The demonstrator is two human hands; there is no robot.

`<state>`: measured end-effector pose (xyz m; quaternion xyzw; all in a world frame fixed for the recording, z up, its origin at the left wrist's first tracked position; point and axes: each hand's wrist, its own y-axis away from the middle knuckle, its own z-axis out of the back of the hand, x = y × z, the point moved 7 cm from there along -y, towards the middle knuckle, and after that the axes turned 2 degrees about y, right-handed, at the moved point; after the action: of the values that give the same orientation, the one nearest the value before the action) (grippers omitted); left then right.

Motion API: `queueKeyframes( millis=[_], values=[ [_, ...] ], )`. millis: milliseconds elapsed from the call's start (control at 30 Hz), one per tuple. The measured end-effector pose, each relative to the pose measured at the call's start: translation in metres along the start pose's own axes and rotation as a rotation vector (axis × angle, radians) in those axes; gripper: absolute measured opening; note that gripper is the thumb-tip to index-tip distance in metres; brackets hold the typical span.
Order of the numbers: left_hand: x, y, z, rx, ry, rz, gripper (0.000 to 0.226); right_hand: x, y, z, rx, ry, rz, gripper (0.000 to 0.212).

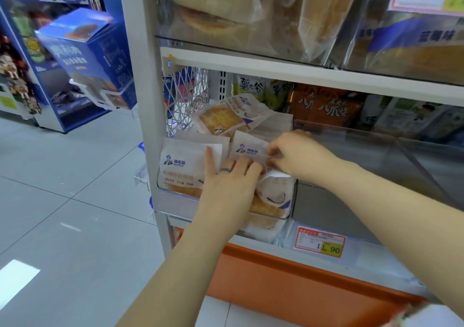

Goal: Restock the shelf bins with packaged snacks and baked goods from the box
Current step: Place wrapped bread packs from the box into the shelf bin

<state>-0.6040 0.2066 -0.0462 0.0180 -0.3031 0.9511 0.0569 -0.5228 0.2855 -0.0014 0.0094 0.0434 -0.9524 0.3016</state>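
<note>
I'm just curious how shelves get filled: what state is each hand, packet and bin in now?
clear bin: holding several packets.
front-left packet: upright at the front.
middle packet: upright, top edge pinched.
back packet: lying tilted on the others.
right hand: pinching the middle packet.
left hand: resting on the packets, index finger straight; grip unclear.
price tag: fixed to shelf front.
</note>
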Motion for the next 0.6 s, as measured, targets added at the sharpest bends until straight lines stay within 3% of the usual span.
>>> queueKeyframes(
  millis=[200, 333, 400, 467, 533, 600],
  values=[
    [0.004, 0.004, -0.003, 0.053, 0.094, -0.003, 0.048, 0.003, 0.011, -0.012, 0.088, -0.205, 0.048, 0.018],
    [-0.002, 0.010, 0.015, 0.219, 0.166, -0.068, 0.053, 0.012, 0.030, -0.019, 0.095, -0.143, 0.113, 0.029],
    [0.002, 0.006, 0.019, 0.327, 0.183, -0.019, 0.053, 0.013, 0.028, -0.021, 0.093, -0.101, 0.135, 0.029],
    [0.010, -0.002, 0.021, 0.303, 0.234, 0.019, 0.059, 0.005, 0.020, -0.015, 0.074, -0.209, 0.111, 0.028],
    [0.017, -0.014, 0.029, 0.163, 0.245, 0.024, 0.061, -0.015, 0.008, -0.005, -0.006, -0.380, 0.012, 0.031],
    [0.021, -0.025, 0.027, 0.088, 0.204, 0.003, 0.063, -0.040, -0.009, -0.006, -0.091, -0.377, -0.094, 0.040]
  ],
)
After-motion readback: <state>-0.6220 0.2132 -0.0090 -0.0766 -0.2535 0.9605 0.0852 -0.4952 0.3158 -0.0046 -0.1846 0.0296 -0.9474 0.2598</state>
